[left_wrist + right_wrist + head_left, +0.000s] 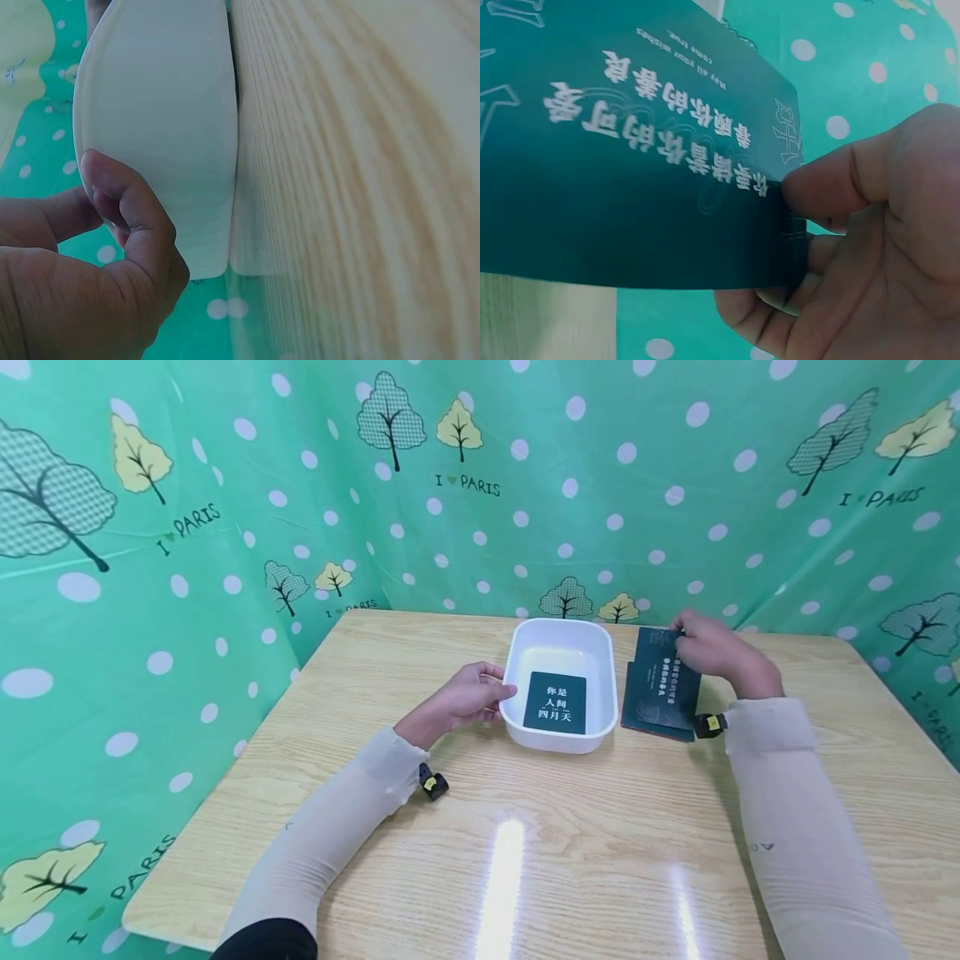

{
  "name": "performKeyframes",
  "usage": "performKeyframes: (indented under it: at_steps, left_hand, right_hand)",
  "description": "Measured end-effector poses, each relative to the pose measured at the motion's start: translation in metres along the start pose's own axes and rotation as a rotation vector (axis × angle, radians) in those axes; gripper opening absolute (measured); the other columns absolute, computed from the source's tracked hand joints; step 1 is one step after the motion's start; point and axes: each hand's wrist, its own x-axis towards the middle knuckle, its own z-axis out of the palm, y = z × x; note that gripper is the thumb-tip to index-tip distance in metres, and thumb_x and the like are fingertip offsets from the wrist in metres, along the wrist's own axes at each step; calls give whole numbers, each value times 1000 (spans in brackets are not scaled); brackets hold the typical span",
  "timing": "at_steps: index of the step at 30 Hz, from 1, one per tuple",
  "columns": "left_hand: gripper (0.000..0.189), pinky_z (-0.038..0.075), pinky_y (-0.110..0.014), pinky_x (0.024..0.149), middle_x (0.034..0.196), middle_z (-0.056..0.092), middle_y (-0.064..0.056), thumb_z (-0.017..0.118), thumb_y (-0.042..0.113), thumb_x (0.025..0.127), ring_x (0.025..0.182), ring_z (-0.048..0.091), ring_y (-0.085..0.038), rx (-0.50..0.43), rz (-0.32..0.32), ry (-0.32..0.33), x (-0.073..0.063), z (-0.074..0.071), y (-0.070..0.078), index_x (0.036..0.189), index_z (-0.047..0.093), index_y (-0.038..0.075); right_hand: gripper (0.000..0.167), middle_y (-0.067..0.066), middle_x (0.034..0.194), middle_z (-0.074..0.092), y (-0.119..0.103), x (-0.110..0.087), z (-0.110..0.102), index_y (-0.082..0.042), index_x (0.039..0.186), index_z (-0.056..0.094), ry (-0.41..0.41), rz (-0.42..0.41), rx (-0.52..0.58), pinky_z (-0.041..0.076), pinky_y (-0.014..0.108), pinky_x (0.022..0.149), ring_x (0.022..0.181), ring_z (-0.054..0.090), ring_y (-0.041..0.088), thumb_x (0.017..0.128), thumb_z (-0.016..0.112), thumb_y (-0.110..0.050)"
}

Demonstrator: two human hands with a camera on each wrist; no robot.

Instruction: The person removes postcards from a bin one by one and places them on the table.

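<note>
A white plastic basin [564, 631] stands on the table, with a dark green card [556, 702] with white Chinese characters lying inside it. My left hand [472, 695] grips the basin's left rim; in the left wrist view, thumb and fingers pinch the white wall [161, 127]. To the right of the basin, my right hand [708, 647] pinches the far end of another dark green card [667, 672] printed with white characters. In the right wrist view this card [645, 217] is tilted, held between thumb and fingers. Beneath it shows the edge of at least one more dark card [633, 722].
The wood-grain table [585, 852] carries bright light reflections near its front. Behind and to the left hangs a green curtain [480, 560] with white dots and trees. A small black camera [432, 782] sits on the left wrist, another camera [708, 725] on the right.
</note>
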Motion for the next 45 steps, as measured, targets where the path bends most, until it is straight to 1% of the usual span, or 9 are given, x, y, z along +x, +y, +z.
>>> performKeyframes:
  at_steps: [5,8,12,16,20,23,30,41,45]
  left_hand:
    - [36,51,-29,64,98,67,-13,67,8,100,68,59,-17,-2,-1,0,-1,0,1,128,46,3]
    - [36,51,-29,64,98,67,-12,67,8,100,68,58,-18,-3,-4,-3,-1,-1,2,129,45,3]
    - [37,51,-29,64,98,67,-12,67,8,100,68,59,-18,-2,-5,-7,-1,-2,2,129,45,3]
    - [37,51,-28,63,97,67,-12,67,8,99,68,59,-18,-4,-4,-9,-1,-2,2,129,45,3]
    - [38,52,-29,64,97,67,-12,67,9,99,68,59,-18,1,-4,-5,-1,-2,1,129,44,3]
    - [38,52,-29,65,98,66,-12,67,9,99,69,59,-18,3,-4,0,0,-2,0,129,44,3]
    - [37,51,-29,64,97,66,-12,67,8,100,68,58,-17,-5,0,-2,1,-2,-2,129,45,3]
    - [35,49,-29,64,95,65,-11,65,8,100,66,58,-17,-12,3,-9,-2,0,0,128,45,3]
    - [35,49,-29,63,95,66,-11,65,7,100,66,58,-17,-11,5,-9,-2,0,0,128,45,3]
  right_hand:
    - [38,30,124,47,2,0,3,12,132,39,-70,37,16,45,60,93,108,47,44,102,34,-10]
    - [38,30,123,49,3,1,5,10,132,39,-102,34,6,47,58,92,107,50,43,103,45,-13]
    - [47,32,121,53,6,4,8,11,131,40,-109,2,-39,50,58,92,104,54,42,97,63,-12]
    - [55,34,122,53,9,7,11,13,133,40,-103,11,-67,49,62,94,104,54,44,94,70,-11]
    - [57,34,123,55,13,11,14,13,135,42,-112,44,-96,48,63,96,105,55,44,94,71,-13]
    - [58,35,124,56,16,13,17,14,137,43,-129,53,-123,47,64,97,105,56,44,95,72,-15]
    - [60,38,134,51,20,19,26,14,140,46,-144,62,-173,42,67,103,114,54,48,96,72,-17]
    - [57,39,138,49,25,22,37,11,140,48,-165,88,-194,41,68,104,119,53,51,96,72,-17]
    - [53,39,135,51,25,23,39,11,137,51,-166,80,-195,42,67,103,117,55,50,96,71,-15]
